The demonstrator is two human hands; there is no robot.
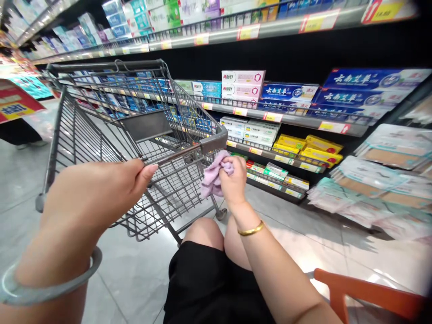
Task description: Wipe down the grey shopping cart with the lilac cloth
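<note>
A grey metal shopping cart [145,126] stands in front of me, its wire basket showing no goods. My left hand [97,189], with a pale bangle at the wrist, is closed on the cart's handle bar [178,154] at its near side. Bunched in my right hand [234,180] is a light purple cloth [213,175], held just below the grey corner piece [214,140] of the handle. A gold bracelet circles my right wrist. My left fingers are mostly hidden behind the back of the hand.
Shelves of boxed toothpaste [286,92] run along the far side and right. Packaged goods [381,189] hang at the right. An orange frame [367,292] is at lower right, and a person's dark-clad leg [20,132] shows at far left.
</note>
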